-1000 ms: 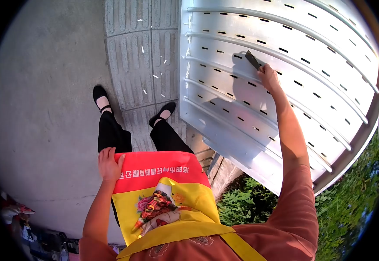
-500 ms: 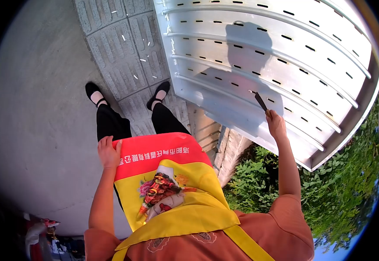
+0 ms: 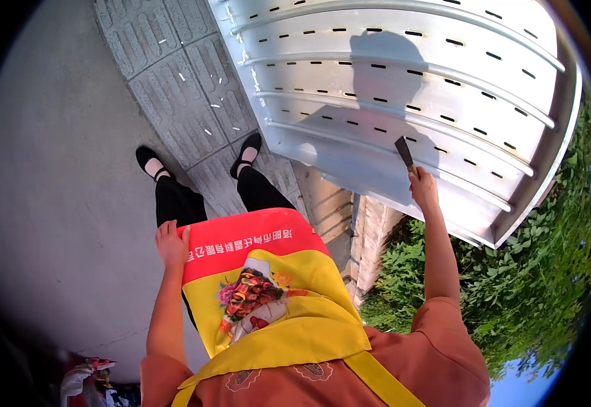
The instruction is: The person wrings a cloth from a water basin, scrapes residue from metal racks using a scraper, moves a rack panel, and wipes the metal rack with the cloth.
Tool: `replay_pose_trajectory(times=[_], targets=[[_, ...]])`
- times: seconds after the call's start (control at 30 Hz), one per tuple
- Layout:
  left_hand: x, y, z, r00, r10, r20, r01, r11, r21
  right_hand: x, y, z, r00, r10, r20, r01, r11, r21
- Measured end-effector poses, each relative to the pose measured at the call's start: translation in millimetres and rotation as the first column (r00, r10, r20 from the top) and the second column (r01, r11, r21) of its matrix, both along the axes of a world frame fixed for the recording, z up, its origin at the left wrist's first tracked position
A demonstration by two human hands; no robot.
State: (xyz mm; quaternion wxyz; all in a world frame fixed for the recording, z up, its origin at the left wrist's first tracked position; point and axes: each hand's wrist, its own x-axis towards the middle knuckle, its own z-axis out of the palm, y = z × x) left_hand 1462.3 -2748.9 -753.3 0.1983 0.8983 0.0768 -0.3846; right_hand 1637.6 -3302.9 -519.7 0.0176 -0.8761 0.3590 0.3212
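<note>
My right hand (image 3: pixel 424 189) is closed around the wooden handle of a putty knife (image 3: pixel 404 153). Its dark, flat blade points up and away from me, over the lower part of a pale metal panel (image 3: pixel 383 88) with rows of slots and raised ribs. Whether the blade touches the panel I cannot tell. My left hand (image 3: pixel 172 244) is at the corner of my red and yellow apron (image 3: pixel 241 234), the thumb on the red cloth and the fingers closed at its edge. The shadow of a head and shoulders lies across the panel.
Grey ridged paving (image 3: pixel 166 88) with small white scraps runs along the panel's left end. Smooth concrete (image 3: pixel 58 190) lies to the left. Green bushes (image 3: pixel 499 285) grow at the right, beside a pale stone edge (image 3: pixel 377 237). Bagged items (image 3: pixel 88 380) sit at the lower left.
The putty knife has turned in my right hand, so its blade shows broader. A small pale bit near its tip no longer shows. The view has shifted slightly; my left hand stays at the apron.
</note>
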Motion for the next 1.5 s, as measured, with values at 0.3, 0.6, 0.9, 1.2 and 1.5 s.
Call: replay_pose_trajectory(times=[0.3, 0.6, 0.9, 1.2, 1.5], targets=[[47, -4, 46, 0.999, -0.030, 0.017, 0.030, 1.000, -0.010, 9, -33, 3, 0.997, 0.071, 0.013, -0.072, 0.996, 0.059], [72, 0, 81, 0.995, -0.050, 0.085, 0.060, 0.992, -0.110, -46, -70, 22, 0.953, 0.136, 0.271, -0.136, 0.991, -0.021], [125, -15, 122, 0.984, -0.179, 0.019, 0.180, 0.975, -0.128, -110, -76, -6, 0.963, 0.010, 0.271, -0.002, 1.000, -0.029], [185, 4, 134, 0.860, -0.509, 0.045, 0.507, 0.839, -0.199, -184, 97, -117, -0.307, -0.950, 0.051, 0.355, -0.065, 0.933], [214, -42, 140, 0.720, -0.693, 0.023, 0.690, 0.714, -0.118, -174, 107, -176, -0.495, -0.865, -0.085, 0.284, -0.254, 0.925]])
